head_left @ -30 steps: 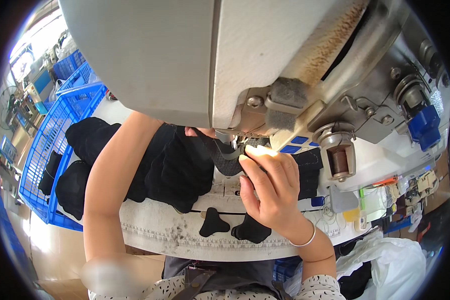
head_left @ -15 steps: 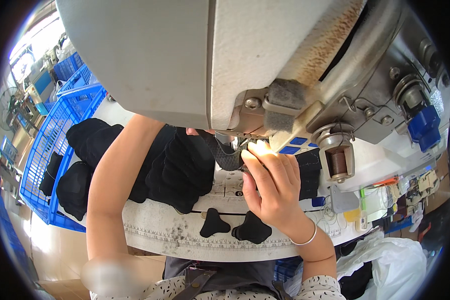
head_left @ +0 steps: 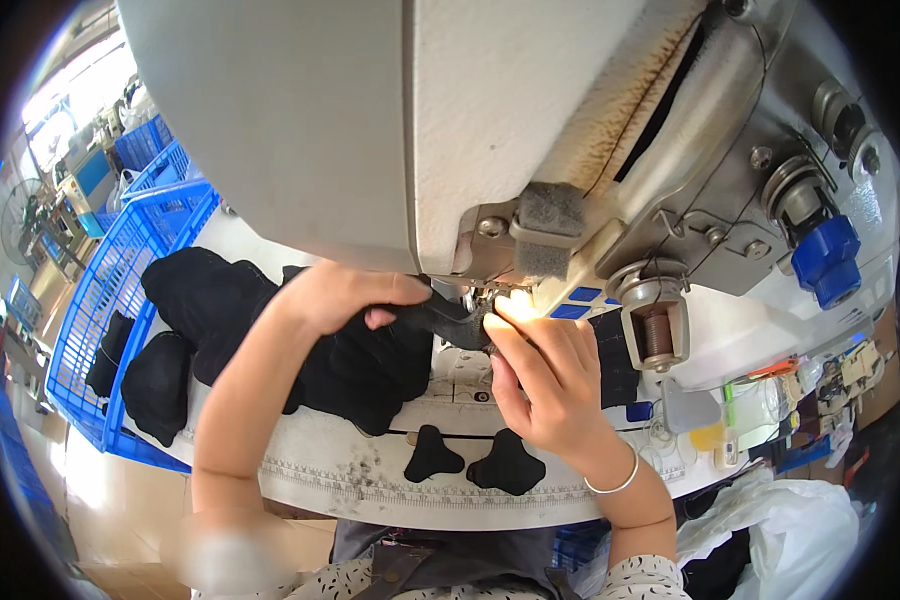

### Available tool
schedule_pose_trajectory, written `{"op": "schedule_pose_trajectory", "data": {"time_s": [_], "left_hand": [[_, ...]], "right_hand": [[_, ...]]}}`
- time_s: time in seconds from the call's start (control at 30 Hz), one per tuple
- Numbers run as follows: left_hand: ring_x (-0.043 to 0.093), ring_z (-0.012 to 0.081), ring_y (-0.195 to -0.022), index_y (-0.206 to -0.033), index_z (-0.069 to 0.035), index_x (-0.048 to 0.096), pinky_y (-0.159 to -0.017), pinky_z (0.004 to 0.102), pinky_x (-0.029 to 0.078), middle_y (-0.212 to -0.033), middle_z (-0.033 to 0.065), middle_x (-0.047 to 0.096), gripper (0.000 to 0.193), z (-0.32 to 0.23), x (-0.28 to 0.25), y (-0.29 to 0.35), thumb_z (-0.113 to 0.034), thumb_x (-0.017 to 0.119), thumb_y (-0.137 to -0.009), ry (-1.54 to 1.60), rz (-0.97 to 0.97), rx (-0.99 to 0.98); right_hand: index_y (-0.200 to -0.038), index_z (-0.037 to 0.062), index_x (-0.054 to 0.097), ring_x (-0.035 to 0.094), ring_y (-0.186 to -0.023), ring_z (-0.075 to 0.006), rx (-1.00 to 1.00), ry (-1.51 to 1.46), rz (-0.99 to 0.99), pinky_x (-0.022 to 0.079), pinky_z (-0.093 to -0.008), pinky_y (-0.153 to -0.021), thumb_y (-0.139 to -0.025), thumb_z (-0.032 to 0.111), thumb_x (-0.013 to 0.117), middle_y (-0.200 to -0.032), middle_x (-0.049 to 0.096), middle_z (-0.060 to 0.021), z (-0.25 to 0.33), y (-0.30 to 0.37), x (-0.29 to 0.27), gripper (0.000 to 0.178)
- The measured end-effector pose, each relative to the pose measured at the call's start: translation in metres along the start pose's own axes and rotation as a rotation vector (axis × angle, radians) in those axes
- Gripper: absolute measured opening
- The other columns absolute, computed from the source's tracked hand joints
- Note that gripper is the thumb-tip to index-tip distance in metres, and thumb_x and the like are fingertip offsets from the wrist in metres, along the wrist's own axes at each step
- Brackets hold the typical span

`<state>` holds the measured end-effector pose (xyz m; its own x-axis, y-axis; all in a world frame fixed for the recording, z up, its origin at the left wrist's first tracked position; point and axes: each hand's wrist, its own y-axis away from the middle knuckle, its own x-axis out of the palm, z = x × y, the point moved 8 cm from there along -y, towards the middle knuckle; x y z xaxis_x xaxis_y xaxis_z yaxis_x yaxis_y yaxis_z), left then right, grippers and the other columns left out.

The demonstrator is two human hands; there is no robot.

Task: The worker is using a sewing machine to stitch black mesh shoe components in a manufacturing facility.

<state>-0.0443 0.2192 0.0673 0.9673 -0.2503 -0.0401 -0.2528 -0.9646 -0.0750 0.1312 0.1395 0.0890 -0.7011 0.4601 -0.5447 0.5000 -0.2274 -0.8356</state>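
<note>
Under the head of a sewing machine (head_left: 510, 110), a dark fabric piece (head_left: 442, 318) is stretched between my two hands beside the lit needle area. My left hand (head_left: 345, 298) pinches its left end between thumb and fingers. At its right end, close to the presser foot, my right hand (head_left: 548, 372) is closed on the fabric with bent fingers. The machine head partly covers the needle and the far edge of the piece. A heap of black fabric pieces (head_left: 360, 375) lies beneath and beside my left forearm.
Small black three-lobed pieces (head_left: 433, 455) lie near the table's front edge, by a printed ruler strip (head_left: 390, 488). A blue plastic crate (head_left: 95, 330) stands at the left. Thread tension parts (head_left: 655, 310) jut out at the right, above a white plastic bag (head_left: 795, 530).
My left hand has come out from behind the machine head, nearer to me, and now shows gripping the fabric's left end. My right hand stays almost in place.
</note>
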Motion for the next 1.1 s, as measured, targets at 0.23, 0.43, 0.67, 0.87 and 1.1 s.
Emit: {"op": "schedule_pose_trajectory", "data": {"time_s": [0.23,0.43,0.67,0.87,1.1], "left_hand": [[0.045,0.0093,-0.048,-0.085,0.006,0.061,-0.039,0.0219,0.032,-0.072,0.0075,0.059,0.01,0.009,0.007,0.001,0.001,0.061,-0.077,0.243,0.062,-0.01],[0.046,0.01,-0.048,-0.087,0.005,0.06,-0.041,0.0227,0.033,-0.072,0.007,0.058,0.012,0.022,0.007,0.02,-0.002,0.063,-0.078,0.319,-0.156,-0.03],[0.044,0.0081,-0.048,-0.074,-0.001,0.061,-0.043,0.0226,0.033,-0.058,0.0014,0.053,0.012,0.022,0.018,0.03,-0.009,0.063,-0.083,0.293,-0.135,0.043],[0.045,0.0072,-0.049,-0.073,-0.003,0.061,-0.044,0.0228,0.033,-0.06,0.0005,0.054,0.013,0.026,0.023,0.037,-0.011,0.062,-0.084,0.335,-0.181,0.045],[0.046,0.0075,-0.049,-0.076,-0.004,0.061,-0.044,0.0231,0.034,-0.063,0.0,0.056,0.01,0.03,0.025,0.041,-0.01,0.063,-0.083,0.389,-0.245,0.042]], "right_hand": [[-0.109,0.0035,0.066,0.06,-0.087,-0.0275,0.045,-0.02,0.028,0.045,-0.0445,-0.081,-0.071,0.007,0.067,-0.094,0.061,-0.0093,-0.002,0.003,0.002,0.038],[-0.102,-0.0033,0.064,0.06,-0.081,-0.0243,-0.025,-0.003,-0.005,0.042,-0.0338,-0.07,-0.071,0.003,0.064,-0.102,0.063,-0.0136,0.002,-0.001,-0.003,0.031],[-0.1,-0.0042,0.064,0.06,-0.081,-0.0249,-0.024,0.011,-0.028,0.042,-0.0347,-0.07,-0.07,0.002,0.064,-0.1,0.064,-0.0139,0.001,0.0,-0.003,0.031],[-0.1,-0.0046,0.064,0.061,-0.082,-0.0256,-0.024,-0.007,-0.017,0.043,-0.0357,-0.072,-0.07,0.001,0.064,-0.1,0.064,-0.0142,0.003,0.0,-0.004,0.031],[-0.101,-0.0049,0.064,0.06,-0.085,-0.0267,-0.014,-0.007,-0.017,0.044,-0.0362,-0.073,-0.07,0.001,0.064,-0.102,0.064,-0.0149,0.002,0.002,-0.005,0.031]]}}
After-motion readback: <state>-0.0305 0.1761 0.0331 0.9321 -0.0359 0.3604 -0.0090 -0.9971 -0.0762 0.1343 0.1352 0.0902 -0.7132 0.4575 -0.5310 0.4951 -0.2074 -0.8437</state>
